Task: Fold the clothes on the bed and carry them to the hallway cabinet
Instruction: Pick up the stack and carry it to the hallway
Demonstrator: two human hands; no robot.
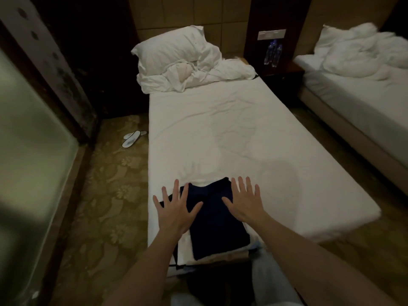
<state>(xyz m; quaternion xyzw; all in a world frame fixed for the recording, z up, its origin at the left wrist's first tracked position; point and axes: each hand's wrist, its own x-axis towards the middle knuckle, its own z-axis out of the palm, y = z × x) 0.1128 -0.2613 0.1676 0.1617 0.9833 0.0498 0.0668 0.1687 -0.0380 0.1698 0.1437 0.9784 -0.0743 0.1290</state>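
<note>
Right, the bed point(231, 133) stretches white and wide beyond the fingertips, its crumpled pillow point(174, 49) and bunched duvet point(198, 76) far past them at the head end. Closer, a dark navy folded garment point(216, 219) lies at the foot edge, squarely between both sets of fingers, on top of a white piece. Left hand point(174, 210) is flat, fingers splayed wide, thumb over the garment's left edge, gripping nothing. Right hand point(242, 204) likewise spread and flat at the right edge. White slippers point(132, 138) sit on the carpet, off beyond the left fingers.
</note>
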